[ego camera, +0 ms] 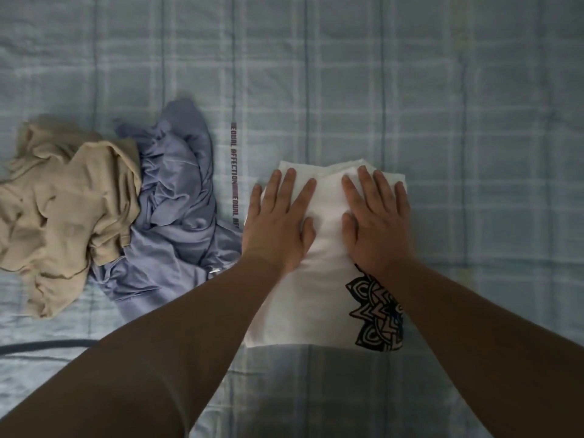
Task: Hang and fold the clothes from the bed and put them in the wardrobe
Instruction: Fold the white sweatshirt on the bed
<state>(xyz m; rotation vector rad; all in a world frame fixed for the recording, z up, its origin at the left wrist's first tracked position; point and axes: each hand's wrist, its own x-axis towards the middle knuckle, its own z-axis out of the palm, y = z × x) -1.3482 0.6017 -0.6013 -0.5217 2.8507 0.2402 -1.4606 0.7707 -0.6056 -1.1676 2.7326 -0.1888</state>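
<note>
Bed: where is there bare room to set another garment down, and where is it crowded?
Bare checked bedspread lies right of the folded white T-shirt and along the whole far side beyond it. Crowded on the left: the beige garment overlaps the lilac garment, which reaches almost to the left hand.

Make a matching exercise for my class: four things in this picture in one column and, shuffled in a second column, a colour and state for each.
Column one:
1. printed garment
2. leftmost garment
3. middle garment
4. bedspread

Column two:
A. lilac, crumpled
B. pale blue check, spread flat
C. white, folded
D. beige, crumpled

Pairs: 1-C, 2-D, 3-A, 4-B
</note>
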